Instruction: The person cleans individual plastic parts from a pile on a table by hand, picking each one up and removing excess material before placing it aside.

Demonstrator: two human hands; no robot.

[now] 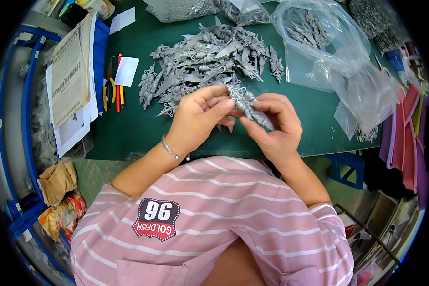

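Pinching from both sides, the two hands share one small grey cast-metal ornamental piece with spiky wings and a pointed blade (249, 106), held just above the near edge of the green counter (138, 128). The left hand (200, 117) closes its grip on the upper, ornate end, thumb and forefinger pressed on the winged part; a thin silver bangle (169, 148) circles that wrist. The right hand (274, 125) closes its grip on the lower end, fingers curled round the blade section. The piece's long axis runs on a diagonal, from upper left near the left fingertips down to the lower right, where the smooth pointed tip lies against the right fingers.

Just beyond the hands, a loose heap of matching grey cast-metal pieces (209, 59) lies on the counter, pointing every which way. To the right sit clear plastic bags (329, 52), one with more grey pieces inside. To the left lie yellow-handled pliers (107, 90), red and yellow pencils (119, 83), a white paper slip (127, 71) and a stack of printed papers (71, 76).
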